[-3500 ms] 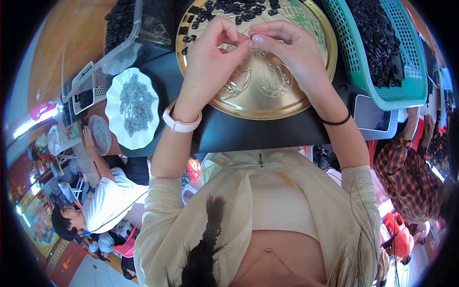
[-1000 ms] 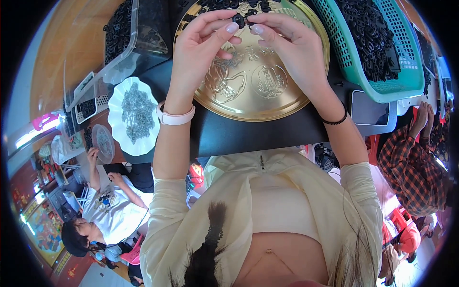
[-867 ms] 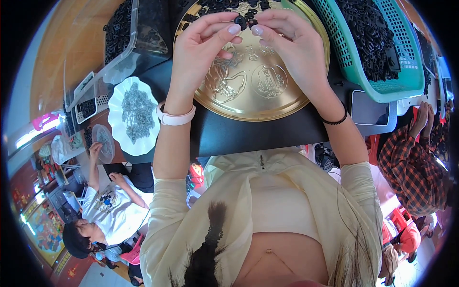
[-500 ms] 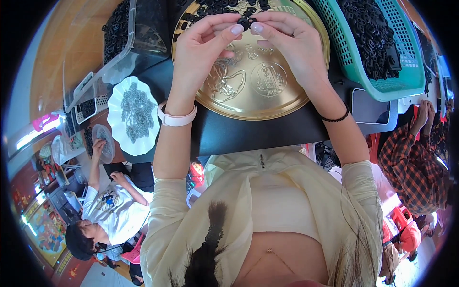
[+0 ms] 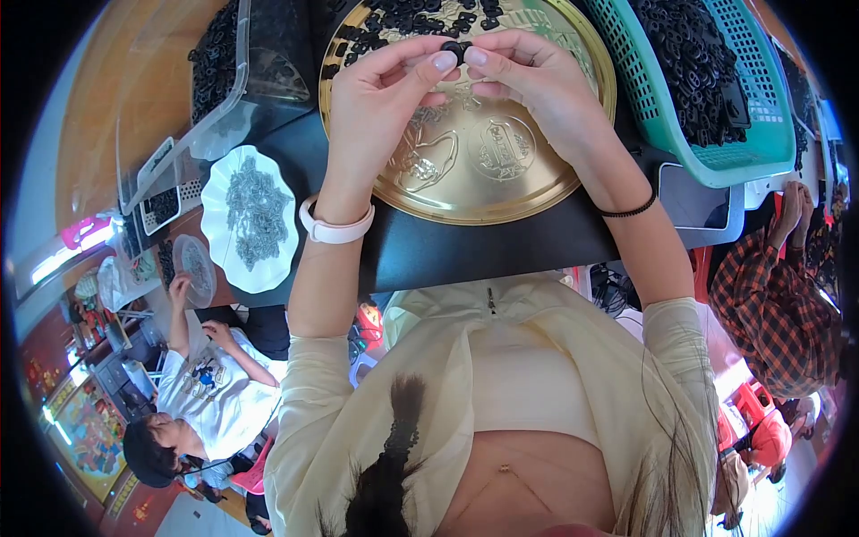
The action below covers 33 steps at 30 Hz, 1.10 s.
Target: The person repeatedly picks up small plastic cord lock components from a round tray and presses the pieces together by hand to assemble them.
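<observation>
Both my hands meet over the golden round tray [image 5: 474, 204]. They pinch a small black plastic piece [image 5: 455, 51] with a rounded outline; its exact kind is too small to tell. My left hand [image 5: 380, 103] closes thumb and forefinger on its left side. My right hand [image 5: 541, 89] does the same on its right side. Beyond my fingers, several black pieces [image 5: 380, 20] lie scattered on the tray's far part. Some small clear or silvery bits [image 5: 431, 114] rest on the tray near my left fingers.
Left of the tray, a white scalloped dish [image 5: 215, 210] holds small silvery metal parts [image 5: 255, 215]. A clear bin [image 5: 237, 85] stands beyond it. At right, a green basket [image 5: 716, 170] holds many black pieces, near a tablet-like device [image 5: 693, 199]. People sit on both sides.
My hands have drawn slightly nearer to me, still pinching the black piece. More of the black pieces on the far part of the tray now show.
</observation>
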Each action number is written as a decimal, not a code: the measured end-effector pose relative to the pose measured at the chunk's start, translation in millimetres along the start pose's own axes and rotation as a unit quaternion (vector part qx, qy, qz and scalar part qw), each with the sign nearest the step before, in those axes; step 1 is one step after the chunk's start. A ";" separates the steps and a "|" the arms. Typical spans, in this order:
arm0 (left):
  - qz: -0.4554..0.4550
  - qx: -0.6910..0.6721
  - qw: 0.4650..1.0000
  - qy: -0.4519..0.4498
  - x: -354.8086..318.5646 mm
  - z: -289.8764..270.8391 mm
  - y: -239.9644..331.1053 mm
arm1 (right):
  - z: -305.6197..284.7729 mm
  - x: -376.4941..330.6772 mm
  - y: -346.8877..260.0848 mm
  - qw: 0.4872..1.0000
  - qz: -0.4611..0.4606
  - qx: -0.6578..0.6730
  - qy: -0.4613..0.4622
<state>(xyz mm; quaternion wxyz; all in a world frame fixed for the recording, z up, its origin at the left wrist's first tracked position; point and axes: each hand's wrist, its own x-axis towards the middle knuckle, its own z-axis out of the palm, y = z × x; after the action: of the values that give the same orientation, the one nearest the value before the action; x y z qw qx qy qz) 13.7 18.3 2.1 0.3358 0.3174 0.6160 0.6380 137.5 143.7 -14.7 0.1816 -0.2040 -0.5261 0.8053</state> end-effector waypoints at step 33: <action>0.037 0.031 0.999 0.022 -4.9 6.2 41.5 | 29.8 -33.7 -69.6 0.976 -0.102 -0.135 0.137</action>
<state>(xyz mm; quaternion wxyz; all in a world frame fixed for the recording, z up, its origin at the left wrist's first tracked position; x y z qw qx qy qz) 20.1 17.3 43.9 0.2882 0.3362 0.6306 0.6374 156.1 130.1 64.9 0.3043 -0.2800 -0.6180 0.6686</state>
